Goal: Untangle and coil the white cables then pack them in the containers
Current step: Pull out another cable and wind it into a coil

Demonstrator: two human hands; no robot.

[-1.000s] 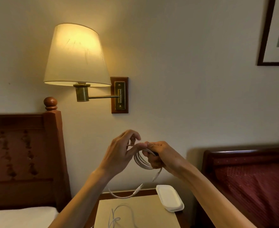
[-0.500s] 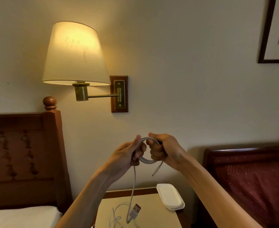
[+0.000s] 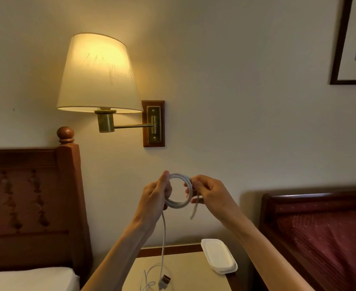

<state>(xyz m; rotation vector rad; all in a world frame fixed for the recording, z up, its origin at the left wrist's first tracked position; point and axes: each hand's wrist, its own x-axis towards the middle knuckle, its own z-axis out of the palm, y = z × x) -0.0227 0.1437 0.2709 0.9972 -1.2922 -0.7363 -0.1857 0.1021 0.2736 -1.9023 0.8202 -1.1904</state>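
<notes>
Since half a second earlier, our left hand [image 3: 155, 198] and right hand [image 3: 209, 191] had spread the thin white cable coil [image 3: 178, 191], both pinching it. Its tail [image 3: 163, 244] hung uncoiled, more white cable [image 3: 147, 278] lay at the nightstand's [image 3: 193, 269] near edge, and the white oval lidded container [image 3: 219, 256] at its right edge looked unpacked.

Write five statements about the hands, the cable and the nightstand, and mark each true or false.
1. Both the left hand and the right hand hold the white cable coil. True.
2. The coil rests on the nightstand. False: it is held up in the air above it.
3. A tail with a USB plug hangs down from the coil. True.
4. The white container stands open. False: its lid is on.
5. The wall lamp is off. False: it glows.
</notes>
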